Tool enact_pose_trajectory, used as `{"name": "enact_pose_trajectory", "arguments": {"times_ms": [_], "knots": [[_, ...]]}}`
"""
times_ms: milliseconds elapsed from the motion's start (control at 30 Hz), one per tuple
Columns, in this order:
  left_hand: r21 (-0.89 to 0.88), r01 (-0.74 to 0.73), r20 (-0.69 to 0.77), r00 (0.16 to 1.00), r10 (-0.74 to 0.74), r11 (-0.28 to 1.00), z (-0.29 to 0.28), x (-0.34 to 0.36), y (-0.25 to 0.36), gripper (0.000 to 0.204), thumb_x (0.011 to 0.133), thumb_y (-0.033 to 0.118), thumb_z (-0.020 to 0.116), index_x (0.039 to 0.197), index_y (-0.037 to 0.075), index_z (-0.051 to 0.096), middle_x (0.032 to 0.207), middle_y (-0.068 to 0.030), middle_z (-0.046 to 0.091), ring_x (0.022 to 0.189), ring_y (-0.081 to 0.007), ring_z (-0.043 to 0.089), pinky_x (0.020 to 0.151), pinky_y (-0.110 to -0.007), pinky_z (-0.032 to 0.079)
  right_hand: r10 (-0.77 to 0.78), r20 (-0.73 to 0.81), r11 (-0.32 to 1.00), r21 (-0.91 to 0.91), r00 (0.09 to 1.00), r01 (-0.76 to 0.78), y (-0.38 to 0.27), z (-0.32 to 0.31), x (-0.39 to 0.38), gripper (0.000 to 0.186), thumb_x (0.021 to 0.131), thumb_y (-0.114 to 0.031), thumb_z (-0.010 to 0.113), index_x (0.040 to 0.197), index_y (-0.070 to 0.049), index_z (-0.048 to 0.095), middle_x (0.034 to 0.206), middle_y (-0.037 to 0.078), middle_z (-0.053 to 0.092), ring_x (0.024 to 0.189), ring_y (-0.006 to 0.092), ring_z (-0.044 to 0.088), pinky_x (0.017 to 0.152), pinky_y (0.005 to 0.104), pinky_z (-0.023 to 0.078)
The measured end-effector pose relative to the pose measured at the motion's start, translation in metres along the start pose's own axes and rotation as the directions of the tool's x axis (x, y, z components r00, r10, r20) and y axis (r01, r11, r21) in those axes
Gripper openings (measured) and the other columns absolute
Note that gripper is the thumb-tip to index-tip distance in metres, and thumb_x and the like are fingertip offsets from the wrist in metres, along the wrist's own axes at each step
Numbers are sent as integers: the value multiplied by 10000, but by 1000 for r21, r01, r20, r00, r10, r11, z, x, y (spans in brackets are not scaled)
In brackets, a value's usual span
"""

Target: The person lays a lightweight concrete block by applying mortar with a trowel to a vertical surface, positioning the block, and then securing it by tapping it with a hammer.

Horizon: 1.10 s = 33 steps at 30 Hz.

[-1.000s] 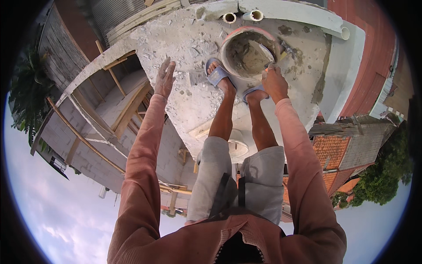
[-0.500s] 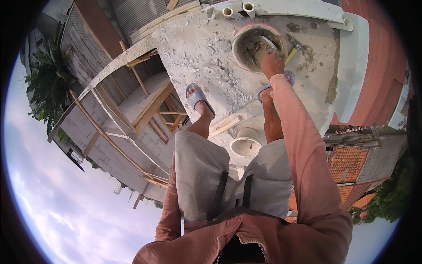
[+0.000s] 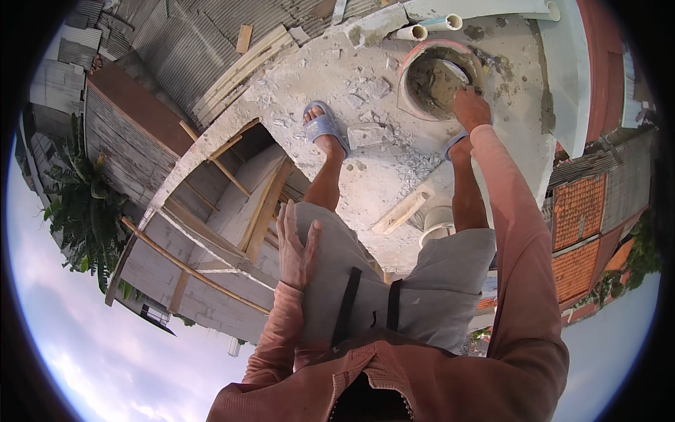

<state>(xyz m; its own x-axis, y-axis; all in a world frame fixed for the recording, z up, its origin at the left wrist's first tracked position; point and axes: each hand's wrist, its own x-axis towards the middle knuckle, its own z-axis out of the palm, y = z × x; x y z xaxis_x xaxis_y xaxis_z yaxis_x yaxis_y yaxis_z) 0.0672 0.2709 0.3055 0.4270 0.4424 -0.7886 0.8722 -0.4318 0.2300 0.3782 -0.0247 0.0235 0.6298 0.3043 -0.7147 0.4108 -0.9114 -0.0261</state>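
My right hand [image 3: 471, 109] is closed around the handle of a trowel at the near right rim of a round bucket [image 3: 406, 90]. The pale trowel blade [image 3: 455, 71] dips into wet grey mortar [image 3: 430, 86] inside the bucket; the handle is mostly covered by my fingers. On my left thigh rests my left hand [image 3: 298, 247], its fingers stretched out and nothing in it.
Broken concrete pieces [image 3: 369, 135] litter the slab between my sandalled feet. A wooden plank [image 3: 402, 213] and a second, pale bucket [image 3: 437, 219] lie nearer me. Pipes [image 3: 444, 23] line the far edge. At left the slab drops off to a timber-framed opening [image 3: 242, 169].
My left hand, hidden before, now lies on my thigh. The view has shifted, so the bucket appears further right. My right hand stays on the trowel, now at the bucket's right rim.
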Motion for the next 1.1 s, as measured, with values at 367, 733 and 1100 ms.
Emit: {"name": "enact_pose_trajectory", "arguments": {"times_ms": [367,733,1100], "knots": [[310,-746,-53,605,795,589,18,353,77,1198,827,657,739,1618,27,97,1581,-331,250,1489,-483,272,1210,-542,320,45,-165,977,-198,985,-78,-7,23,1,218,905,-130,583,1093,-32,639,1038,155,688,833,357,741,702,451,602],[240,-963,-11,122,992,121,72,466,123,1170,722,505,902,1587,75,243,1506,-253,427,1380,-403,482,1148,-517,432,-67,-312,947,-319,948,-38,-6,27,-14,144,849,-103,598,951,-37,675,895,138,675,713,320,725,625,423,582],[289,-941,-96,151,984,173,77,476,112,1021,819,565,808,1582,110,305,1441,-219,526,1344,-353,544,1165,-494,430,-12,-13,938,347,1000,16,18,52,-24,383,962,-367,622,1075,-19,736,791,213,668,794,405,662,802,487,529]]}}
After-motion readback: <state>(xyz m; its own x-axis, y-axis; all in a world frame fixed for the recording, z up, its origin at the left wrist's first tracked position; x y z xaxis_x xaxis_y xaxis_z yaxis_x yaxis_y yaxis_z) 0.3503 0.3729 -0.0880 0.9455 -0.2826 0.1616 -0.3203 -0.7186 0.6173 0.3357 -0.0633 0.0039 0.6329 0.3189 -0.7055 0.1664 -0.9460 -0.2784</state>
